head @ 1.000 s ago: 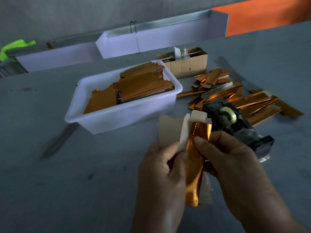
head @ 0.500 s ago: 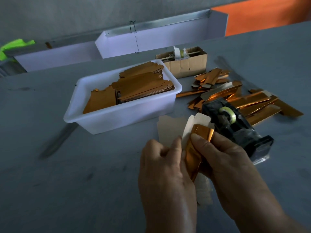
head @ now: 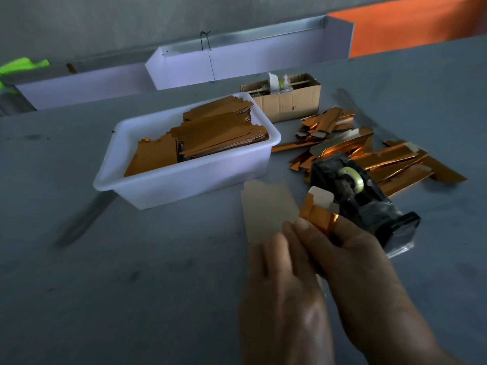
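Copper-foil carton blank point(head: 317, 217), lower centre-right of the frame: a second ago it stood tall between the hands. Now it is folded down short, with only its top end and white flap showing, so the fold looks nearly closed and ready for tape. Right hand point(head: 361, 264) pinches it between thumb and forefinger. Left hand point(head: 284, 299), blurred, lies against its near end; grip not readable. Tape dispenser point(head: 369, 204) sits just behind.

White plastic tub point(head: 184, 185), centre: stacked flat foil blanks point(head: 216, 135). Cardboard box point(head: 290, 106), upper centre: tape roll and scraps. Loose folded cartons point(head: 390, 159), right, on the tabletop point(head: 131, 285).
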{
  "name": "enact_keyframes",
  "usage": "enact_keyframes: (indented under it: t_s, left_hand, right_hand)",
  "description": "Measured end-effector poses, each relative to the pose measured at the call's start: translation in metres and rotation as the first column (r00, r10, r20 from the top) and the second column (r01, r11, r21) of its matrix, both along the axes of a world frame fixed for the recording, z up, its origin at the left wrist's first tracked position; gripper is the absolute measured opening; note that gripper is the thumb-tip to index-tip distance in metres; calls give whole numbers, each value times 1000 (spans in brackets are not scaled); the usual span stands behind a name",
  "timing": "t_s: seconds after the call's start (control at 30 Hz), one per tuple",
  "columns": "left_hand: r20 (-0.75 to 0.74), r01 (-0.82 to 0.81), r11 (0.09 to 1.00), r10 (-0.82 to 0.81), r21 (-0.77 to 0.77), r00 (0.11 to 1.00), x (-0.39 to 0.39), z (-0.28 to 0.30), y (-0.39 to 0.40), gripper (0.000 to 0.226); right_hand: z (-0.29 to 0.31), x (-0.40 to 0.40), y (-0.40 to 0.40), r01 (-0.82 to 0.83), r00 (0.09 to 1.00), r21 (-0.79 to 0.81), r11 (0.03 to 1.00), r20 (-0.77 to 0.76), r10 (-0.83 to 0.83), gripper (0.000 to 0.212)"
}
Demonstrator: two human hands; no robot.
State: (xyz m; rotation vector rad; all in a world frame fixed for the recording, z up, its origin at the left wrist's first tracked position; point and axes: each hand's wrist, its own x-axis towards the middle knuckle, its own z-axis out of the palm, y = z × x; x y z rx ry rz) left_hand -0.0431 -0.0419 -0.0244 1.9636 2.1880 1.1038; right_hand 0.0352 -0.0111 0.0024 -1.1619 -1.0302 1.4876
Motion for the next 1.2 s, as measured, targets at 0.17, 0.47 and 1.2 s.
enact_keyframes:
  t_s: [0.17,0.47,1.2]
  left_hand:
    - [611,-59,998,69,-37,788,-18,17,-9,13]
    - [803,219,942,80,-256,591,-26,38,-2,12]
    - [943,231,949,139,-214,304,-35,28,11,28]
  right_hand:
    - [-2,1,2,-11,1000,45,999,1,11,28]
    - [0,11,2,9,955,234,972,287,-78,18]
    - [-13,63,20,56,777,209,976,605,-174,10]
